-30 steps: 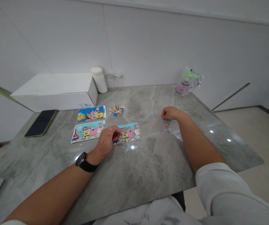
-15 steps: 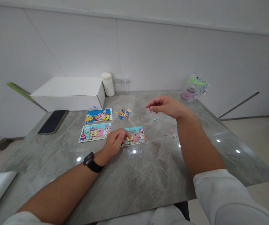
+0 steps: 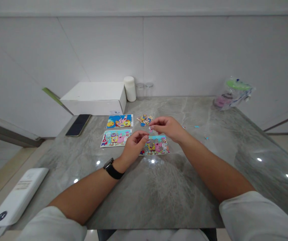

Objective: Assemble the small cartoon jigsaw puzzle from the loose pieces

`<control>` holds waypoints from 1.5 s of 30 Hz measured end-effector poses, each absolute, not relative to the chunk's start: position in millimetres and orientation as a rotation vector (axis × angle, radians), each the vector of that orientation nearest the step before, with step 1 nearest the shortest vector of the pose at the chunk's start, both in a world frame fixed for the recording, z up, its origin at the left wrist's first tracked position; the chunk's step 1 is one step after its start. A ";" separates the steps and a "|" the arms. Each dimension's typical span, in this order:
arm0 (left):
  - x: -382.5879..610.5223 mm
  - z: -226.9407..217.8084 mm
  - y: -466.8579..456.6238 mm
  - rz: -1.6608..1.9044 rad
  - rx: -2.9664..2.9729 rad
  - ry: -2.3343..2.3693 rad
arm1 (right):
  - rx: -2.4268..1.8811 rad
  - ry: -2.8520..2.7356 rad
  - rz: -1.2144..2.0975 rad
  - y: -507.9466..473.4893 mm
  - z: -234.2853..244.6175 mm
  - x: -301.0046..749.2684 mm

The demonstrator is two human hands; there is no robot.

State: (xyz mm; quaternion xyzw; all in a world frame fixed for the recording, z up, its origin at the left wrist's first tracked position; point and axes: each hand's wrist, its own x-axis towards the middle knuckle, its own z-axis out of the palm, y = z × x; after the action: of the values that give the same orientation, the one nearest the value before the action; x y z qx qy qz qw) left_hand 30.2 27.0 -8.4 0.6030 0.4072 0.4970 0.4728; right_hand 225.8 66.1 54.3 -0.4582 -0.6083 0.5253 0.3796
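Observation:
My right hand (image 3: 168, 128) pinches a small pinkish puzzle piece (image 3: 150, 129) between thumb and fingers, above the far edge of a partly assembled jigsaw puzzle (image 3: 157, 146). My left hand (image 3: 135, 143), a black watch on its wrist, is at the puzzle's left end and covers part of it. Its fingers are loosely bent, thumb and forefinger slightly apart, with nothing visible in them. Left of that hand lies a reference picture card (image 3: 115, 138) with similar cartoon figures. Behind it is a blue picture card (image 3: 120, 121). A heap of loose puzzle pieces (image 3: 144, 119) lies beyond my hands.
A few loose pieces (image 3: 206, 138) are scattered to the right. At the back stand a white box (image 3: 93, 97), a white bottle (image 3: 130, 88) and two glasses (image 3: 149, 91). A phone (image 3: 78, 125), a white device (image 3: 20, 194) and a plastic-wrapped container (image 3: 230, 94) lie around the table.
My right hand has come left and closer to my left hand, carrying the puzzle piece. My left hand has loosened its curl and stays by the puzzle. The camera view has shifted and levelled.

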 end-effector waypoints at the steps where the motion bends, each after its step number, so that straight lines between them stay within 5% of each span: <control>1: 30.3 -7.8 27.5 1.214 1.471 0.999 | -1.169 -1.545 1.349 65.9 54.1 225.4; 28: 29.7 -25.3 30.8 1.077 1.618 1.070 | -1.214 -2.052 1.127 66.3 59.2 235.8; 45: 33.0 -13.5 9.3 0.486 2.797 0.884 | -1.452 -2.147 1.194 102.9 15.6 266.7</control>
State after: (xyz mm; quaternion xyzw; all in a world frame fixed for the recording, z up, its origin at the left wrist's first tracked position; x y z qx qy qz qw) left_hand 33.0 9.3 -13.5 0.9373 0.2963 0.1629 0.0841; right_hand 266.7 102.9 15.6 -0.5036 -0.7445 0.4141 0.1434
